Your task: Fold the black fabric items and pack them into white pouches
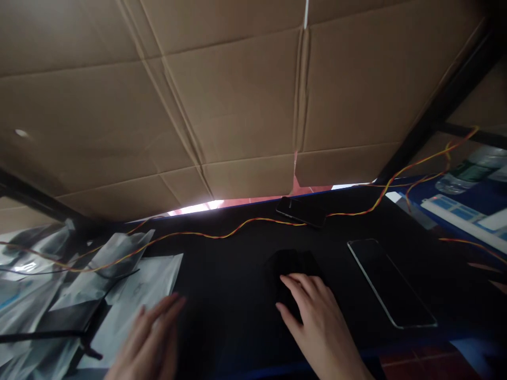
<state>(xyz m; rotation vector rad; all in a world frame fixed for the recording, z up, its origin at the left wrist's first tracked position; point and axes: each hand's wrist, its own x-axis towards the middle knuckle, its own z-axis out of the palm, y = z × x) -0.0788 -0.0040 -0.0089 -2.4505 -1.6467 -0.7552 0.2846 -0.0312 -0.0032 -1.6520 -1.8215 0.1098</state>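
Observation:
My right hand (317, 322) lies over a black object (291, 259) on the dark tabletop (225, 295), thumb at its left side and fingers curved across it. Black on black, its kind cannot be made out. To the left, my left hand (148, 343) is blurred by motion, its fingers stretched out, apparently with nothing in them. It is nearest a pale plastic bag (146, 279) at the table's left. A phone in a clear-edged case (392, 285) rests flat to the right of my right hand. Another dark phone (301, 211) lies at the far edge.
A twisted red and yellow wire (237, 229) runs across the back of the table. Clear plastic bags (31, 295) and a black strap (43, 335) crowd the left. Cardboard panels (237, 105) rise behind. A plastic bottle (471, 171) lies at right beyond a white-blue strip (467, 219).

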